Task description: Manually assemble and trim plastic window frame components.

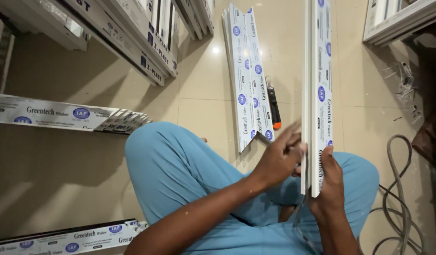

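Note:
I sit on the floor in light blue trousers. A long white plastic window profile [318, 71], wrapped in printed protective film, runs from the top of the view down to my lap. My right hand [329, 184] grips its near end from the right side. My left hand [277, 158] pinches the profile's left edge near that end, fingertips at the film. Two more white profiles [248, 80] lie side by side on the floor ahead of my knee. An orange and black utility knife [273, 107] lies against them.
Stacks of white profiles [133, 38] lean at the upper left. Other profile pieces lie at left [62, 115] and bottom left [71, 238]. A grey cable [399, 189] coils at right. A white frame [402, 19] is at top right, with debris below it.

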